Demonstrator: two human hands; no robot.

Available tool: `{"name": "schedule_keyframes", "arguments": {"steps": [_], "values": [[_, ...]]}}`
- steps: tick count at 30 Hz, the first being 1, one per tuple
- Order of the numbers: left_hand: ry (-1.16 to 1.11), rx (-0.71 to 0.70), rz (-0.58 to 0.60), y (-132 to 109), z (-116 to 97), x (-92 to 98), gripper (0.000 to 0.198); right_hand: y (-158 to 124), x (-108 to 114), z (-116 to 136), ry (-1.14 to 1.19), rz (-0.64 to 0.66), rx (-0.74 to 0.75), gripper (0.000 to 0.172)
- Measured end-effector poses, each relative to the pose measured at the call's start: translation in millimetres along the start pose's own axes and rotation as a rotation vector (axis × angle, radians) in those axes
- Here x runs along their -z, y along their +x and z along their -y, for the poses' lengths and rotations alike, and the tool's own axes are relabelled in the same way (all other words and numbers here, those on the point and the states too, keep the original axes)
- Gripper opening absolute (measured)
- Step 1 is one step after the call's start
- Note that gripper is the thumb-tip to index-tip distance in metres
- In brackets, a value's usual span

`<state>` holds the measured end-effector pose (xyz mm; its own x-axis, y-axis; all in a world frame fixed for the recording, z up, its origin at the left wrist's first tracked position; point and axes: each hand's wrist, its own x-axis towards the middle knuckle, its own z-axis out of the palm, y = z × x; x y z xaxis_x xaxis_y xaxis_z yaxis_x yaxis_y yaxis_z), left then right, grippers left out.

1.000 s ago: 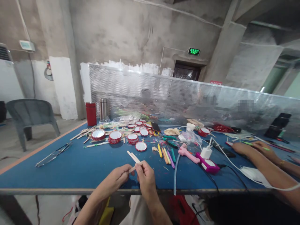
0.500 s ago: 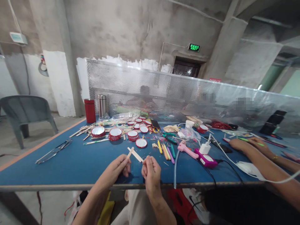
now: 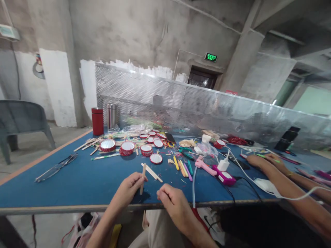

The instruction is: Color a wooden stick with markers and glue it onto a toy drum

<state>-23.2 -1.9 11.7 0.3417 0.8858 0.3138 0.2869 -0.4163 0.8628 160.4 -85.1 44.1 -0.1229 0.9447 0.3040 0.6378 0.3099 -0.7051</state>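
Observation:
Between the thumb and fingers of my left hand (image 3: 131, 186) a flat wooden craft stick (image 3: 142, 182) is held nearly upright just above the table. My right hand (image 3: 172, 199) is closed, thumb against curled fingers, near the table's front edge; whatever may be in it is hidden. Just beyond the hands, a pair of craft sticks (image 3: 153, 173) lies on the blue table. A round mirror with a red rim (image 3: 156, 158) lies behind those sticks, with small stacks of similar ones further left, including a stack of mirrors (image 3: 127, 147).
Coloured pens (image 3: 183, 167), a pink tool (image 3: 205, 165) and a purple box with a charger (image 3: 224, 175) sit to the right. Eyeglass-like clear frames (image 3: 56, 167) lie left. A red flask (image 3: 97, 121) stands at the back. A co-worker's arms (image 3: 275, 175) reach in at right.
My left hand has turned the stick from slanted to nearly upright. My right hand has drawn back from the lying sticks, down and to the right. The view has shifted slightly right.

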Motion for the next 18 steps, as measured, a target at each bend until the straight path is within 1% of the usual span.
{"name": "schedule_keyframes", "arguments": {"steps": [2, 4, 6, 7, 8, 9, 11, 13, 15, 18], "values": [[-0.038, 0.018, -0.03, 0.2, 2.8, -1.8, 0.036, -3.6, 29.5, 6.7, -0.095, -0.027, -0.005, 0.034], [-0.057, 0.034, -0.033, 0.6, 3.0, -3.1, 0.036, 3.4, 59.6, 6.1, -0.187, -0.118, -0.018, 0.035], [-0.047, 0.049, -0.016, 1.4, 1.1, -4.2, 0.036, 20.2, 85.1, -4.0, -0.288, -0.178, -0.033, 0.034], [-0.034, 0.057, -0.007, 1.8, -0.2, -4.7, 0.036, 30.9, 94.8, -12.2, -0.349, -0.193, -0.055, 0.036], [-0.022, 0.067, -0.001, 2.3, -1.5, -5.3, 0.037, 42.1, 102.0, -21.9, -0.434, -0.178, -0.065, 0.036], [-0.014, 0.08, -0.003, 2.9, -2.6, -6.0, 0.038, 53.0, 106.8, -32.2, -0.538, -0.154, -0.085, 0.035], [0.001, 0.102, -0.008, 4.0, -3.5, -7.3, 0.038, 72.5, 110.0, -52.8, -0.598, -0.127, -0.11, 0.03], [0.024, 0.103, -0.01, 4.8, -3.0, -8.4, 0.038, 87.4, 108.5, -70.0, -0.649, -0.076, -0.133, 0.024], [0.052, 0.089, -0.009, 5.1, -1.7, -9.0, 0.036, 98.4, 106.9, -82.6, -0.711, -0.041, -0.164, 0.02], [0.061, 0.058, -0.004, 4.1, 1.0, -9.3, 0.034, 109.1, 108.9, -94.0, -0.796, -0.022, -0.232, 0.02]]}}
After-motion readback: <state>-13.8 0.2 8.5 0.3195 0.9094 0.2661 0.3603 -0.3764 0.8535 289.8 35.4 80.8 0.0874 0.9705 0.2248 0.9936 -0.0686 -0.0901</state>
